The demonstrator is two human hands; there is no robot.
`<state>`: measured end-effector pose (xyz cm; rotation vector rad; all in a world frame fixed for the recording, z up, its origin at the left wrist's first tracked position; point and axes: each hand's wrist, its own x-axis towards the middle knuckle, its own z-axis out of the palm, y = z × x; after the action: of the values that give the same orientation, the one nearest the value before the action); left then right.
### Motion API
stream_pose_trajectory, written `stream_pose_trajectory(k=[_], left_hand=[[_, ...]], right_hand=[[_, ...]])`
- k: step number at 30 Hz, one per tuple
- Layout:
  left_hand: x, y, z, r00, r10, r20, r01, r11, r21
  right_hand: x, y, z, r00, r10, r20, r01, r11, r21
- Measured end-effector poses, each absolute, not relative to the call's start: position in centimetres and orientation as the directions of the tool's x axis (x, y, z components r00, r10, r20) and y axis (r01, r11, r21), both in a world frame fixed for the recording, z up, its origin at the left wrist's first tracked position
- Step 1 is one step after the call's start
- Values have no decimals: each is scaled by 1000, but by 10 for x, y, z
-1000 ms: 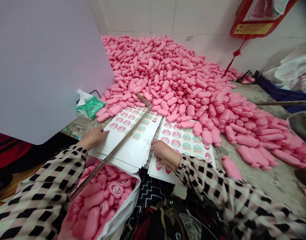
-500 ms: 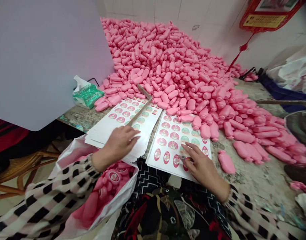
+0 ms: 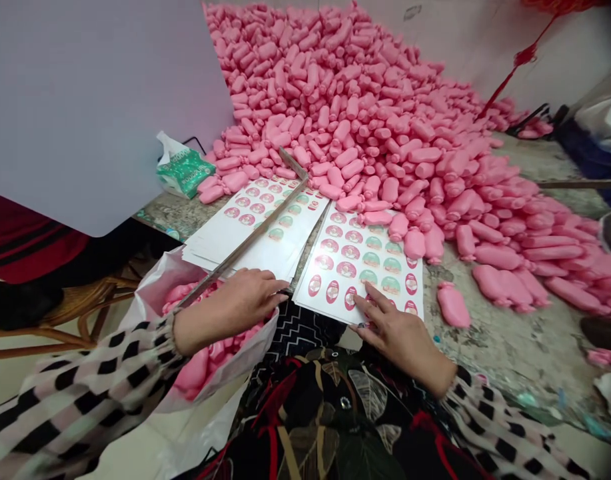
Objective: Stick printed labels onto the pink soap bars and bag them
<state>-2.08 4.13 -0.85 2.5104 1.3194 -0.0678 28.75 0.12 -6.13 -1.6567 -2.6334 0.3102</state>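
Sticker sheets (image 3: pixel 335 267) in two stacks, one bar (image 3: pixel 255 233), two hands (image 3: pixel 238 301) (image 3: pixel 404 341)

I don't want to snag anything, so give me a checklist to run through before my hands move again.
1. Right hand at the right sticker sheets: ok, at their near edge.
2. One sheet separated from the rest there: cannot tell.
3. Right sheets uncovered: not ok, pink bottles overlap their far edge.
4. Left sheet stack unobstructed: not ok, a metal bar crosses it.
5. Left hand empty: cannot tell, its palm is hidden.
6. Bag open: ok.
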Motion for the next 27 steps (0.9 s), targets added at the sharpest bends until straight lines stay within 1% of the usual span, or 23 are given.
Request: stream_pose_trajectory(k=[2,4,6,8,10,12,13,15,18,22,27], left_hand=[[-13,27,-17,546,819,-174,816,-473,333],[-3,17,-30,481,859,-175,828,-380,412],[7,10,-43,391,900,-192,826,-251,505],[17,4,-53,279,931,-236,783,-79,617],[25,-3,-58,156,934,-322,661,143,736],[31,-10,-60,73,897,-435,458,357,814],[33,-14,-60,50,875,-482,342,439,831],[36,-19,-59,19,839,-543,124,537,834],[40,-25,-59,-8,803,-595,-95,592,800],[43,-29,-58,13,783,-621,-201,611,766],[44,-31,-50,36,794,-607,-325,583,744]], right_hand=[[286,0,-62,-437,896,-82,891,418,-178],[285,-1,-64,-425,903,-69,895,408,-179],[285,-3,-66,-414,909,-57,901,399,-171],[285,-3,-68,-409,912,-47,904,397,-161],[285,-3,-69,-409,912,-38,904,399,-153],[285,-4,-68,-412,910,-33,903,404,-148],[285,-4,-68,-414,910,-32,903,405,-145],[285,-4,-68,-412,911,-30,904,405,-137],[285,-5,-69,-409,912,-24,907,403,-126],[284,-7,-71,-410,912,3,904,407,-133],[284,-7,-71,-416,909,26,902,416,-112]])
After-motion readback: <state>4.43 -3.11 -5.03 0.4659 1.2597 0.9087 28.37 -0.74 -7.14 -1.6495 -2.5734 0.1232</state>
